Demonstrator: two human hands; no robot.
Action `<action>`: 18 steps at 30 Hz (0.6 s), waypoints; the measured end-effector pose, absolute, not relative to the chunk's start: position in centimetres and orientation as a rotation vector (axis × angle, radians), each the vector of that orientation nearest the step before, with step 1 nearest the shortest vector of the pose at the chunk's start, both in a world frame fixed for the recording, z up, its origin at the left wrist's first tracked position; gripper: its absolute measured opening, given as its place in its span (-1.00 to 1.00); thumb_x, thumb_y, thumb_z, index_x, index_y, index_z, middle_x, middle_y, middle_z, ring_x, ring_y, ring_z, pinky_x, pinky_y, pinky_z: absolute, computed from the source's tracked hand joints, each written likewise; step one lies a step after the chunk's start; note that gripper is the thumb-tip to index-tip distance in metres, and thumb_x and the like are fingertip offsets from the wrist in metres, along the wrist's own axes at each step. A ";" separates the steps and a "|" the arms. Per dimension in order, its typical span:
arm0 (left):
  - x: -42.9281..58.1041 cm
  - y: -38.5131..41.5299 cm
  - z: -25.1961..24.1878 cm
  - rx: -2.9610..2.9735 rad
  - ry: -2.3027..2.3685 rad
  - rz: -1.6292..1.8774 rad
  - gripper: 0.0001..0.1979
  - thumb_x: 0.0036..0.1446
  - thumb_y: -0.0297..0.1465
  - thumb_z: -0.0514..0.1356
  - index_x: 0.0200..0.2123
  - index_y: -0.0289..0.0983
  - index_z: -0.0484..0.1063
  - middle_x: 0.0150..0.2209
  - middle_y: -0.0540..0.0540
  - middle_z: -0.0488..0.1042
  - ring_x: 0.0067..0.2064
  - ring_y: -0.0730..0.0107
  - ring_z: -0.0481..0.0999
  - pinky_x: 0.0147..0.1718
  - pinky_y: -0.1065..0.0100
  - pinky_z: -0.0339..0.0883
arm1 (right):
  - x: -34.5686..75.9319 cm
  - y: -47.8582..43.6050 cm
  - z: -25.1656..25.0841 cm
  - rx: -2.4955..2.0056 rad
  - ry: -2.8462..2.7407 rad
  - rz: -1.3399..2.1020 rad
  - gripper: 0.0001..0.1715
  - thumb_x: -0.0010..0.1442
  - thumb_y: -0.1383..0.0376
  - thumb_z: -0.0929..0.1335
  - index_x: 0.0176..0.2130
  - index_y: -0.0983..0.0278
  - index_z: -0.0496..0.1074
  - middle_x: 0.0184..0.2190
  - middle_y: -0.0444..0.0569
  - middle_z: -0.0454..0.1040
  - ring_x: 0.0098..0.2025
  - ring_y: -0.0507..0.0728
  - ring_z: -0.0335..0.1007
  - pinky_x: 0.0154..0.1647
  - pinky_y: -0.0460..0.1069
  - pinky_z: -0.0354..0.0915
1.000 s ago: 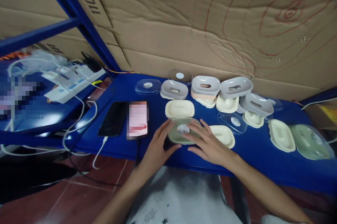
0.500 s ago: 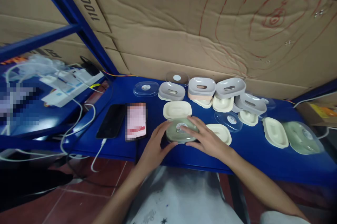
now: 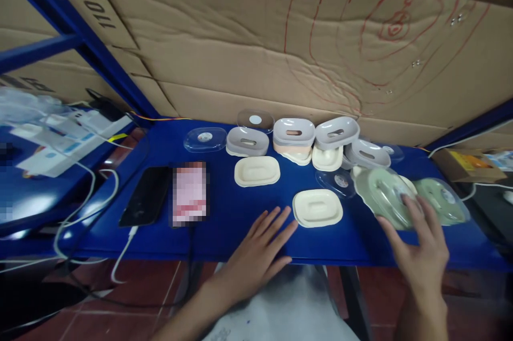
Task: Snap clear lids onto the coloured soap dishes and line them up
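Note:
My right hand [image 3: 420, 237] grips a green soap dish [image 3: 382, 196] with a clear lid by its near right edge, fingers on the lid and thumb at the front. The dish is tilted and partly covers a cream oval piece [image 3: 409, 185]. Just right of it lies another green soap dish [image 3: 443, 199] with a clear lid. My left hand [image 3: 266, 245] rests at the table's front edge, fingers spread and holding nothing. Its fingertips are close to a cream oval tray [image 3: 318, 207]. Farther back is a second cream tray [image 3: 257, 171].
Grey slotted dishes [image 3: 247, 141] stand along the cardboard wall [image 3: 224, 47], some stacked on peach or cream pieces. Clear lids [image 3: 205, 139] lie among them. A black phone [image 3: 146, 195] on a cable and a lit phone [image 3: 189, 191] lie left. A power strip [image 3: 72, 140] sits beyond.
My right hand has carried the green soap dish rightward, beside the other green one. My left hand has let go of it and lowered toward the table edge. The view has shifted slightly right.

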State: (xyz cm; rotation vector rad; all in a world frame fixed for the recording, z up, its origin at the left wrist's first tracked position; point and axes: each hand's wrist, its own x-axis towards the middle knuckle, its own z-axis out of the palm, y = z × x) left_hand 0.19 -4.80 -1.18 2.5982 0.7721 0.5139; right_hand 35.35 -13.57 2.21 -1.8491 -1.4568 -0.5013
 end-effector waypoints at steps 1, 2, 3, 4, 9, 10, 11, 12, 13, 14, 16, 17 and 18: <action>0.6 -4.7 -1.5 2.675 0.724 0.458 -0.28 0.48 -0.22 0.15 0.55 -0.08 -0.10 0.56 -0.11 0.01 0.55 0.00 0.06 0.46 -0.14 0.14 | 36.1 -15.0 1.4 -1.929 -1.383 -0.502 -0.23 0.28 0.02 0.51 0.37 0.15 0.40 0.38 0.16 0.35 0.35 0.49 0.35 0.37 0.41 0.27; 1.0 -4.7 -1.7 2.731 0.700 0.416 -0.27 0.48 -0.19 0.15 0.55 -0.11 -0.10 0.55 -0.10 0.03 0.54 -0.01 0.07 0.46 -0.14 0.12 | 36.7 -16.3 0.6 -1.987 -1.336 -0.492 -0.23 0.28 -0.03 0.49 0.36 0.17 0.42 0.36 0.18 0.37 0.33 0.51 0.37 0.35 0.42 0.28; 1.2 -4.6 -2.0 2.768 0.696 0.392 -0.26 0.48 -0.17 0.15 0.56 -0.13 -0.10 0.55 -0.10 0.05 0.54 0.00 0.09 0.46 -0.14 0.11 | 37.0 -17.3 -0.2 -2.028 -1.310 -0.479 -0.23 0.29 -0.07 0.47 0.34 0.18 0.43 0.35 0.19 0.38 0.32 0.52 0.38 0.33 0.43 0.30; 1.4 -4.6 -2.1 2.791 0.705 0.380 -0.27 0.48 -0.17 0.13 0.56 -0.14 -0.11 0.55 -0.09 0.06 0.53 0.01 0.10 0.46 -0.12 0.10 | 37.2 -18.1 -1.0 -2.056 -1.299 -0.464 -0.22 0.29 -0.11 0.46 0.34 0.18 0.44 0.35 0.19 0.38 0.31 0.52 0.38 0.32 0.44 0.31; 1.4 -4.7 -2.1 2.846 0.720 0.397 -0.34 0.52 -0.21 0.08 0.55 -0.12 -0.07 0.55 -0.08 0.06 0.50 0.03 0.17 0.46 -0.10 0.06 | 36.2 -17.9 -3.5 -2.104 -1.339 -0.463 -0.20 0.31 -0.16 0.42 0.34 0.20 0.43 0.40 0.24 0.29 0.36 0.54 0.30 0.32 0.46 0.29; 1.4 -4.7 -2.1 2.853 0.719 0.394 -0.35 0.52 -0.22 0.07 0.55 -0.12 -0.06 0.55 -0.08 0.06 0.49 0.04 0.21 0.45 -0.10 0.06 | 35.9 -17.4 -3.6 -2.102 -1.351 -0.462 -0.20 0.31 -0.16 0.42 0.34 0.21 0.43 0.41 0.25 0.28 0.36 0.54 0.30 0.32 0.46 0.29; 1.4 -4.8 -2.0 2.858 0.719 0.389 -0.36 0.52 -0.23 0.06 0.55 -0.11 -0.05 0.55 -0.08 0.07 0.46 0.04 0.26 0.45 -0.10 0.07 | 35.7 -17.1 -3.5 -2.093 -1.353 -0.462 -0.21 0.31 -0.15 0.42 0.33 0.20 0.44 0.41 0.24 0.28 0.36 0.53 0.31 0.32 0.45 0.30; 1.5 -4.8 -1.9 2.862 0.721 0.382 -0.37 0.53 -0.23 0.05 0.55 -0.11 -0.05 0.55 -0.08 0.07 0.44 0.04 0.30 0.44 -0.09 0.07 | 35.7 -16.8 -3.2 -2.076 -1.349 -0.465 -0.23 0.31 -0.14 0.43 0.33 0.19 0.45 0.40 0.22 0.30 0.35 0.52 0.33 0.31 0.43 0.32; 1.5 -4.8 -1.9 2.866 0.724 0.377 -0.38 0.53 -0.23 0.04 0.55 -0.12 -0.04 0.55 -0.09 0.07 0.42 0.05 0.32 0.44 -0.09 0.07 | 36.1 -16.7 -2.8 -2.054 -1.336 -0.475 -0.25 0.31 -0.12 0.44 0.32 0.18 0.45 0.38 0.20 0.33 0.33 0.50 0.36 0.31 0.40 0.33; 1.5 -4.8 -1.9 2.867 0.724 0.373 -0.38 0.53 -0.23 0.03 0.54 -0.12 -0.04 0.55 -0.09 0.07 0.41 0.06 0.34 0.44 -0.09 0.08 | 37.0 -16.7 -2.3 -2.035 -1.315 -0.499 -0.26 0.30 -0.09 0.45 0.32 0.18 0.46 0.36 0.18 0.37 0.32 0.49 0.38 0.32 0.38 0.33; 1.5 -4.7 -1.9 2.869 0.720 0.365 -0.39 0.54 -0.23 0.03 0.54 -0.14 -0.02 0.54 -0.11 0.07 0.41 0.06 0.34 0.43 -0.09 0.08 | 40.4 -17.0 -1.1 -2.018 -1.247 -0.603 -0.24 0.26 -0.05 0.50 0.31 0.21 0.47 0.32 0.22 0.41 0.30 0.50 0.40 0.33 0.35 0.31; 1.5 -4.6 -2.0 2.870 0.715 0.360 -0.40 0.53 -0.22 0.03 0.54 -0.14 -0.01 0.54 -0.12 0.08 0.41 0.06 0.34 0.43 -0.10 0.09 | 43.0 -17.2 -0.4 -2.027 -1.209 -0.672 -0.21 0.23 -0.04 0.52 0.31 0.25 0.47 0.30 0.26 0.42 0.31 0.53 0.38 0.33 0.36 0.30; 1.5 -4.6 -2.0 2.872 0.709 0.352 -0.40 0.53 -0.22 0.04 0.53 -0.15 0.02 0.54 -0.12 0.08 0.41 0.05 0.34 0.43 -0.11 0.10 | 46.0 -17.4 0.2 -2.029 -1.168 -0.765 -0.17 0.19 -0.06 0.54 0.29 0.31 0.49 0.27 0.34 0.43 0.30 0.58 0.38 0.31 0.38 0.29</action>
